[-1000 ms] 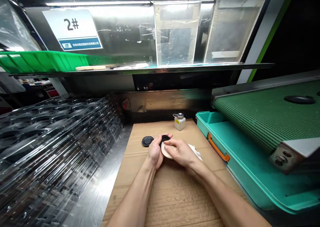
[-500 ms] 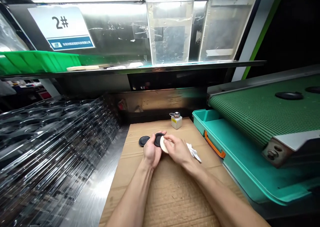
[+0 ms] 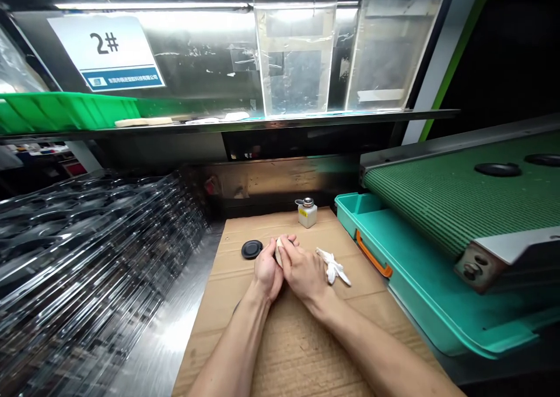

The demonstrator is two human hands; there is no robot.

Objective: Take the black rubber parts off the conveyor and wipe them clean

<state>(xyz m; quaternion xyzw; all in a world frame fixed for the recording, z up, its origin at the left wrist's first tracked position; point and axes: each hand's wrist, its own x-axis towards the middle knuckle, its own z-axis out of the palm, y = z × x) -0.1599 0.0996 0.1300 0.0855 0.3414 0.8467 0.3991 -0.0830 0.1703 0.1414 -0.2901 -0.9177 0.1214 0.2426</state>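
Over the cardboard sheet (image 3: 324, 338), my left hand (image 3: 268, 273) cups a round black disc, now almost wholly hidden between the hands. My right hand (image 3: 304, 268) grips a cream-white round pad (image 3: 279, 250) and presses it against the disc. Just left of my hands, a second black disc (image 3: 252, 249) with a raised ring lies flat on the cardboard. A crumpled white cloth or glove (image 3: 335, 267) rests right of my right hand. Behind the hands stands a small white bottle (image 3: 307, 213) with a metal cap and a yellow label.
Stacked clear plastic trays (image 3: 87, 257) fill the left side. On the right, a teal bin (image 3: 420, 280) with an orange handle sits below a green conveyor belt (image 3: 437, 192) carrying black discs (image 3: 497, 169). A metal shelf (image 3: 271, 124) with a green crate (image 3: 65, 112) crosses above.
My right hand has moved left with the pad, closing over the black disc, which was plainly visible before. More of the white cloth shows now. The view has shifted slightly.
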